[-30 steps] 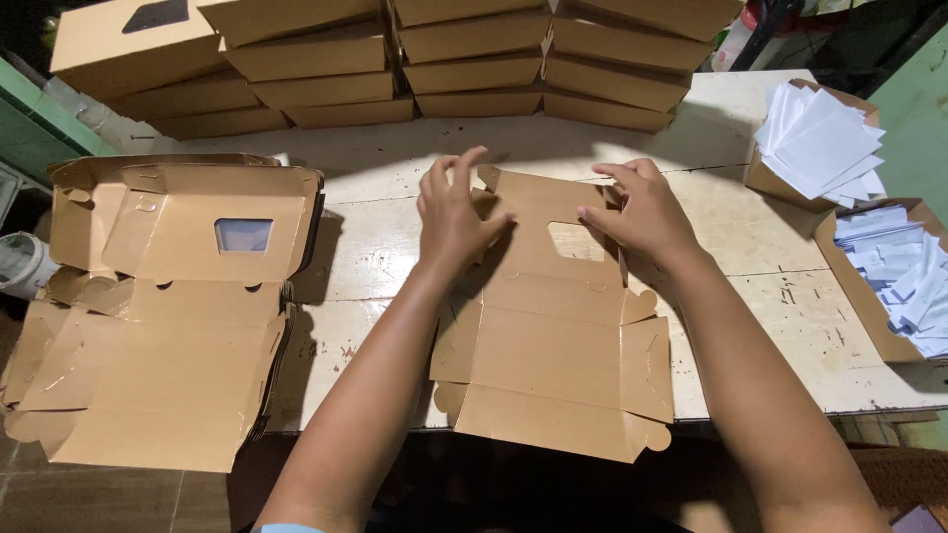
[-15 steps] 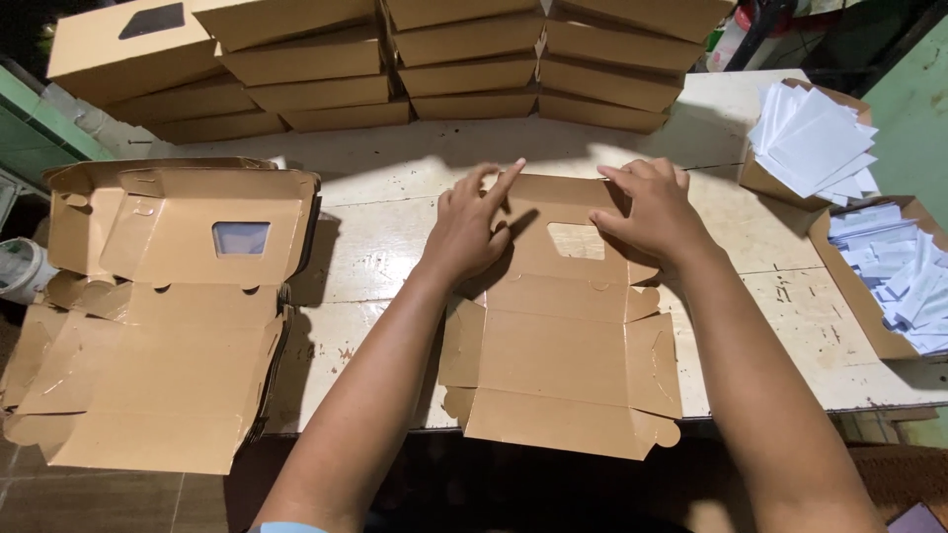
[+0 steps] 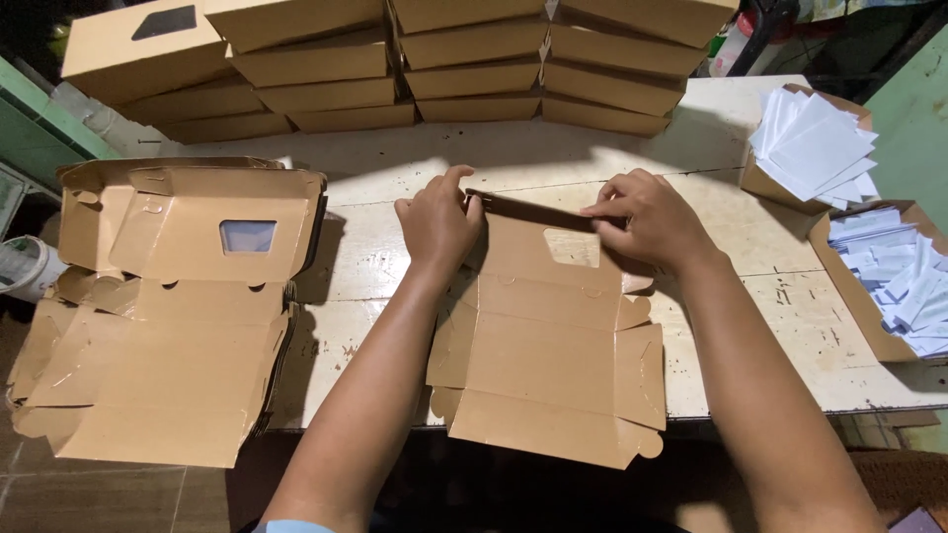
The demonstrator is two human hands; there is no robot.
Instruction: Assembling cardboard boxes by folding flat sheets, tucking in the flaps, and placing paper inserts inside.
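Folding in hand: both hands work the far edge of a flat brown carton blank [image 3: 548,345] that lies on the pale worktable [image 3: 750,326], its near flap hanging over the table's near edge.
Left hand [image 3: 436,222]: curled over the blank's far left corner, thumb and fingers pinching the far flap [image 3: 513,209] upward; closed on the card, not spread flat.
Right hand [image 3: 647,219]: fingers bent and pressed on the far right part of the same flap, just beside the window cutout [image 3: 573,247]; thumb is hidden, so the exact pinch cannot be told.
Weight: judged very light, a single sheet of thin board.
Stiffness: likely stiff across the panels but weak along the scored creases, so it should bend there first.
Fragility: the small tabs and the thin card around the window look easiest to crumple or tear.
Surface: matte card, probably not slippery.
Where to hold: at the flap edges close to a crease, one hand per corner, away from the window.
Left of it: a stack of opened window blanks [image 3: 168,326].
Far side: rows of finished cartons [image 3: 474,59].
Right side: open boxes of white paper slips [image 3: 889,271].
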